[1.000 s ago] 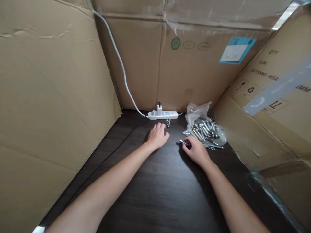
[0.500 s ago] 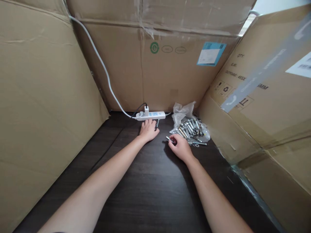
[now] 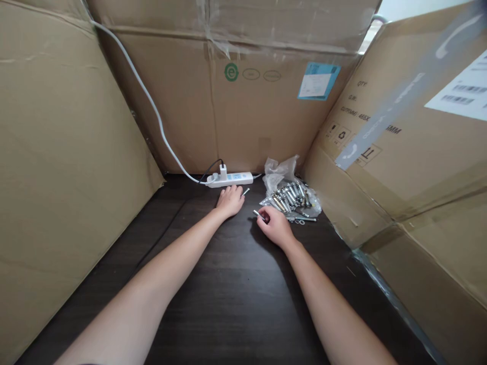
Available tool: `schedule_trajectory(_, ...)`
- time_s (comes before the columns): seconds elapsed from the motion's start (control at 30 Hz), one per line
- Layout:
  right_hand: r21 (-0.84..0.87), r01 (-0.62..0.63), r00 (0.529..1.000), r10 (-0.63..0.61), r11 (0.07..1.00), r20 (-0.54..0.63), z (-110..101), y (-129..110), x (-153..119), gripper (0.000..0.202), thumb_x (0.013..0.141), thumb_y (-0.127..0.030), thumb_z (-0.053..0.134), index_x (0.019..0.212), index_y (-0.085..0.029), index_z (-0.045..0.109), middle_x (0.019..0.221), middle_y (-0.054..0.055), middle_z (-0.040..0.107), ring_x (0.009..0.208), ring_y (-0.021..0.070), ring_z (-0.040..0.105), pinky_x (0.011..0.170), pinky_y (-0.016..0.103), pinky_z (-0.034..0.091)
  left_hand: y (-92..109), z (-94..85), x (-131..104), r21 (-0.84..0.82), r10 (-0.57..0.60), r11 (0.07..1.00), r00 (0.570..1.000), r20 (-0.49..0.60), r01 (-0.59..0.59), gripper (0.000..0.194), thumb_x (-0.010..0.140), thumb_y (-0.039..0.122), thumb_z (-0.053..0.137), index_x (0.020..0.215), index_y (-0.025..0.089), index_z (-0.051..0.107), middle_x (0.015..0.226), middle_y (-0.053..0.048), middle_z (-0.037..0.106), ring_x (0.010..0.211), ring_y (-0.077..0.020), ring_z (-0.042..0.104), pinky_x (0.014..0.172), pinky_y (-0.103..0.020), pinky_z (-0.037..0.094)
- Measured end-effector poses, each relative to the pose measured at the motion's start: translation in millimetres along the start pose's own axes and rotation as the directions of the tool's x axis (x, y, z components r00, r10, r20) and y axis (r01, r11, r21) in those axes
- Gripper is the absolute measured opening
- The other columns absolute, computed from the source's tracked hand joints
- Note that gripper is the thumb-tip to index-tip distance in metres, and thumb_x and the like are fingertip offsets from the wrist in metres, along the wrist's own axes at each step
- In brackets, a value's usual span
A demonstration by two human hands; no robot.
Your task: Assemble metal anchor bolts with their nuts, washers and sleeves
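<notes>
My left hand (image 3: 230, 202) rests low over the dark table just in front of the power strip, its fingers curled. A thin silver bolt (image 3: 246, 192) sticks out past its fingertips, slanting up to the right; the rest of it is hidden. My right hand (image 3: 277, 226) pinches a short silver cylindrical metal piece (image 3: 259, 215), whose end points left toward the other hand. Just beyond the right hand, a pile of metal anchor bolts (image 3: 292, 196) lies on a clear plastic bag (image 3: 279, 172). A loose bolt (image 3: 307, 219) and small washers (image 3: 300, 222) lie in front of the pile.
A white power strip (image 3: 243, 178) with a plugged-in white adapter (image 3: 223, 171) stands along the back wall. Its white cable (image 3: 152, 104) climbs to the left, and a black cable (image 3: 163, 233) crosses the table. Cardboard walls (image 3: 182, 101) enclose the left, back and right sides.
The view has shifted slightly. The bolt at my left hand has tipped from nearly upright in view to a rightward slant. My right hand still holds the metal piece.
</notes>
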State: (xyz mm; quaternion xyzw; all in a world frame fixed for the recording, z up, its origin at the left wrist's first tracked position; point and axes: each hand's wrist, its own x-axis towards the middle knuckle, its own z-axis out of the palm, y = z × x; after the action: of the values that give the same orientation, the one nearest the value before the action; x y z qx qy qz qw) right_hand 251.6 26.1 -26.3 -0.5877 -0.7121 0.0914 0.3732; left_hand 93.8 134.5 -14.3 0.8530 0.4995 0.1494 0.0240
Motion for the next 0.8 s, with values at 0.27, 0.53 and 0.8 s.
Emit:
schedule_trajectory(0.27, 0.013, 0.040, 0.999, -0.039, 0.999, -0.031, -2, -11, -4, 0.011, 0.078, -0.024, 0.050, 0.084, -0.019, 0.059, 0.077, 0.003, 0.060, 0.066, 0.0164, 0.054, 0.065, 0.028, 0.043, -11, -27.6, -94, -0.077, 0.218, 0.974, 0.973, 0.080, -0.212, 0.013, 0.091, 0.030, 0.042, 0.094, 0.021, 0.051, 0.097, -0.004, 0.052, 0.091, -0.0198, 0.048, 0.079, -0.033, 0.037)
schedule_trajectory(0.53, -0.033, 0.135, 0.991, -0.134, 0.990, 0.023, 2, -39, -17, 0.013, 0.079, -0.023, 0.051, 0.089, -0.020, 0.059, 0.080, 0.003, 0.062, 0.068, 0.0159, 0.056, 0.065, 0.026, 0.043, -18, -32.1, -123, -0.136, 0.286, 0.952, 0.957, 0.059, -0.276, 0.008, 0.089, 0.027, 0.046, 0.089, 0.020, 0.049, 0.092, -0.003, 0.052, 0.086, -0.0184, 0.047, 0.076, -0.031, 0.035)
schedule_trajectory(0.8, -0.041, 0.169, 0.986, -0.170, 0.985, -0.005, 5, -39, -15, 0.013, 0.079, -0.021, 0.050, 0.089, -0.019, 0.058, 0.083, 0.005, 0.062, 0.074, 0.0176, 0.057, 0.068, 0.027, 0.044, -16, -30.9, -110, -0.328, 0.211, 0.906, 0.956, -0.202, -0.269, 0.005, 0.084, 0.023, 0.049, 0.082, 0.019, 0.048, 0.086, -0.002, 0.051, 0.083, -0.0166, 0.048, 0.077, -0.029, 0.040)
